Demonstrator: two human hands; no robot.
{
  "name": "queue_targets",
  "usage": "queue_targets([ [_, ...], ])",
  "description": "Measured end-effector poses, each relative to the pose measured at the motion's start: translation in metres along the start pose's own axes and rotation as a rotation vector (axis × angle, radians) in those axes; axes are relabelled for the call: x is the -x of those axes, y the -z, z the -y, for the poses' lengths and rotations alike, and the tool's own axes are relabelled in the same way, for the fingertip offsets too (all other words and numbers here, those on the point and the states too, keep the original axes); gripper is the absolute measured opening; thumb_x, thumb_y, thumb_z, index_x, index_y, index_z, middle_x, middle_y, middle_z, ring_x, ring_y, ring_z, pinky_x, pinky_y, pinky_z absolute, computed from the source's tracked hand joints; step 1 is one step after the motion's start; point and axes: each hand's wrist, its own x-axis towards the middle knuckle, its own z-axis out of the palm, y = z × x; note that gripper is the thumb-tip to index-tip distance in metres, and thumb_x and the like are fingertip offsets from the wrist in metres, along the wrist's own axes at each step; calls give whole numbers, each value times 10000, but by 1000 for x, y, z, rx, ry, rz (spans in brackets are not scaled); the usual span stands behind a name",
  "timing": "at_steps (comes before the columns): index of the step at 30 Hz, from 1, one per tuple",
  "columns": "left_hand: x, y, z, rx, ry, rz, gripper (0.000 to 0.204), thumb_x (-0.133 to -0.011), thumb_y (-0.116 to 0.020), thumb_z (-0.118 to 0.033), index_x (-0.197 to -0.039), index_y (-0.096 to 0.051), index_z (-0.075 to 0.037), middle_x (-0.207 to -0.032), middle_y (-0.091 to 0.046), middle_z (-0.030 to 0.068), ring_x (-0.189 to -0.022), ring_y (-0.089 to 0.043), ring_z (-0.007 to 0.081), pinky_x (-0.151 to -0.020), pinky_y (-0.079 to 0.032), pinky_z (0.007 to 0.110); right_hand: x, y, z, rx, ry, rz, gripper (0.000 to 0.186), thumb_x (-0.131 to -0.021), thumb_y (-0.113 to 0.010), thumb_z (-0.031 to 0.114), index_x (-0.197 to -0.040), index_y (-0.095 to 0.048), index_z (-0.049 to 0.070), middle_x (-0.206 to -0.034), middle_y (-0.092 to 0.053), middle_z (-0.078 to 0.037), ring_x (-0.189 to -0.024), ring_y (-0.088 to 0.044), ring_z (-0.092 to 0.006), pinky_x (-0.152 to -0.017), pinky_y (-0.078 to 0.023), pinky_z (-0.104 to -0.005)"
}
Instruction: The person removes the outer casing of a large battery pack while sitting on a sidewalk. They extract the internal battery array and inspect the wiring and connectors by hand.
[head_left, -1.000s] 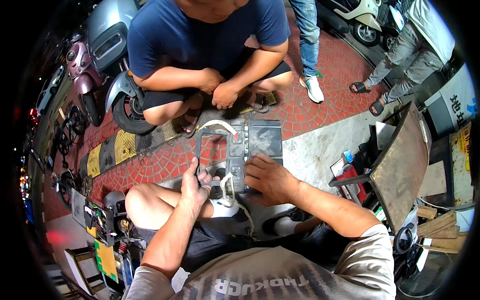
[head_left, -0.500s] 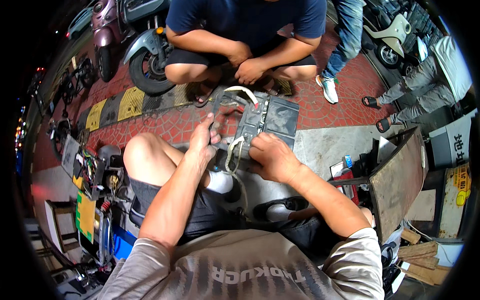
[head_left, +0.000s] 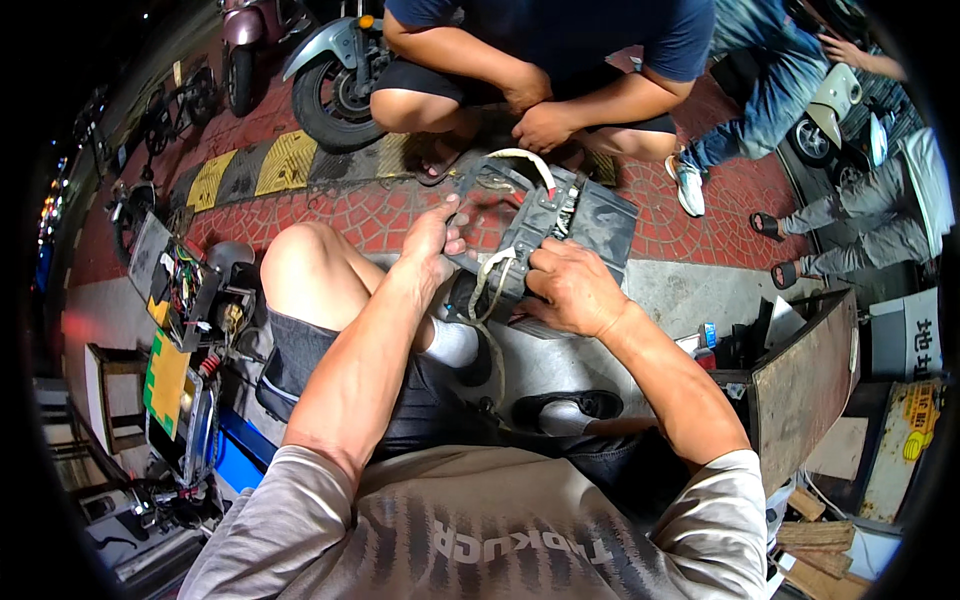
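A dusty black battery pack (head_left: 605, 225) lies before me, with a strip of terminals along its middle. My left hand (head_left: 432, 240) is closed round a black frame (head_left: 465, 200) at the pack's left side, thumb stretched along it. My right hand (head_left: 575, 285) is curled at the pack's near edge, fingers bent together; what they pinch is hidden. A white-sheathed cable with a red end (head_left: 527, 160) arches over the far side. Another pale cable (head_left: 490, 275) loops between my hands and runs down toward my feet.
A person in a dark shirt (head_left: 560, 40) squats opposite, hands (head_left: 545, 125) together. Two others stand at right. A scooter (head_left: 335, 90) stands behind a yellow-black kerb (head_left: 290, 165). At right is a wooden box (head_left: 805, 390); at left, wired electrical parts (head_left: 185, 265).
The view has shifted, so the scene sits a little further right and higher. Both hands keep their places on the pack. The person in jeans now leans, with a hand in view.
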Motion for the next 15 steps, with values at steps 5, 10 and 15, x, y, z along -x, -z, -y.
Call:
queue_targets([
  [5, -13, 10, -2, -25, 10, 10, 347, -1068, -699, -444, -1058, -591, -114, -624, -338, -94, -514, -321, 91, -737, -460, 409, -3, -4, -2, 33, 35, -8, 304, -699, -893, 318, -736, -688, 97, -860, -603, -45, -913, -643, -267, -811, -554, -419],
  [10, -16, 12, -4, -45, 3, -23, 383, -1065, -701, -427, -1130, -618, -59, -697, -386, -67, -531, -325, 87, -694, -493, 438, -7, -7, -4, 36, 59, -36, 341, -690, -903, 339, -673, -658, 103, -802, -577, -41, -843, -639, -264, -741, -559, -421],
  [15, -19, 9, -3, -32, 15, -25, 396, -1065, -705, -432, -1109, -612, -50, -698, -362, -73, -534, -321, 88, -687, -509, 447, -9, -9, -9, 46, 79, -33, 368, -681, -917, 353, -657, -646, 105, -774, -572, -46, -802, -635, -267, -697, -560, -417],
])
